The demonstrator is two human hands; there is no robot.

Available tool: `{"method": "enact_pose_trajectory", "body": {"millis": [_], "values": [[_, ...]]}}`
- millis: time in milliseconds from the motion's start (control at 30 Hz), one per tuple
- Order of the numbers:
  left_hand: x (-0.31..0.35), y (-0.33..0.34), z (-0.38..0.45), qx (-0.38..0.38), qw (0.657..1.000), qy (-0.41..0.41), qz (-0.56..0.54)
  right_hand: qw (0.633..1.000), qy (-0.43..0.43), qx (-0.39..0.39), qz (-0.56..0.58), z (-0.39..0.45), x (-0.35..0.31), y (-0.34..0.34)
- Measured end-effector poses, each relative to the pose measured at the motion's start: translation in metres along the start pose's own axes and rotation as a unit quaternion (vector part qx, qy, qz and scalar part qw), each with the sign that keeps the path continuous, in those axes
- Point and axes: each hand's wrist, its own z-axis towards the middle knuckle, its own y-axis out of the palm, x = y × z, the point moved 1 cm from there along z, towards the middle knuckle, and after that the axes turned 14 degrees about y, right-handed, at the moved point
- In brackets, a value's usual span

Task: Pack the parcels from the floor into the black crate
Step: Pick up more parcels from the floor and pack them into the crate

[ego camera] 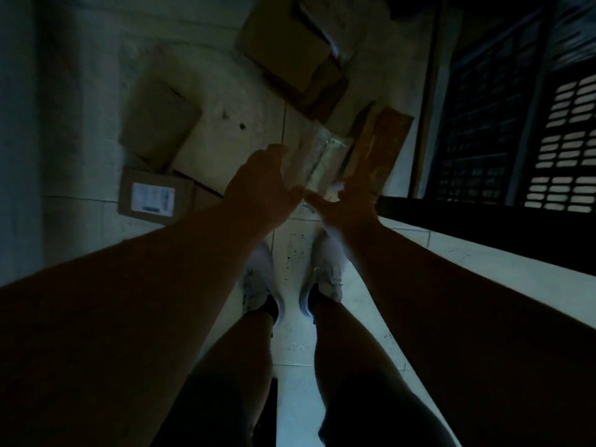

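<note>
A clear plastic-wrapped parcel [317, 154] lies on the pale tiled floor just ahead of my feet, blurred in dim light. My left hand [259, 179] reaches to its left side with straight fingers touching it. My right hand [350, 201] is at its lower right edge, fingers extended between it and a flat brown parcel [379, 146]. The black crate [477, 130] with slotted walls stands at the right, close to the brown parcel.
More parcels lie on the floor: a labelled cardboard box [151, 196] at the left, a brown padded packet [159, 124] above it, and a large cardboard box [290, 56] at the top. My white shoes [261, 275] stand below the hands.
</note>
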Motion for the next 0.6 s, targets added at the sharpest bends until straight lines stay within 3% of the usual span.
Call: {"method": "enact_pose_trajectory", "body": {"millis": [167,267,400,467,533,600], "values": [[-0.054,0.063,0.054,-0.037,0.999,-0.029,-0.016,0.999,0.028,0.012,-0.011,0.086,0.019,0.035],[-0.080,0.090,0.090,-0.047,0.997,-0.049,-0.036,0.996,0.078,0.028,0.037,0.133,0.020,0.045],[-0.097,0.117,0.123,-0.086,0.981,-0.100,-0.142,0.988,0.140,-0.035,0.056,0.164,0.015,0.053],[-0.102,0.126,0.129,-0.084,0.968,-0.126,-0.199,0.973,0.168,-0.071,0.139,0.161,0.011,0.054],[-0.101,0.122,0.125,-0.065,0.959,-0.150,-0.231,0.970,0.159,-0.076,0.170,0.152,0.005,0.053],[-0.102,0.108,0.115,-0.029,0.956,-0.153,-0.250,0.987,0.099,-0.074,0.097,0.136,-0.011,0.049]]}}
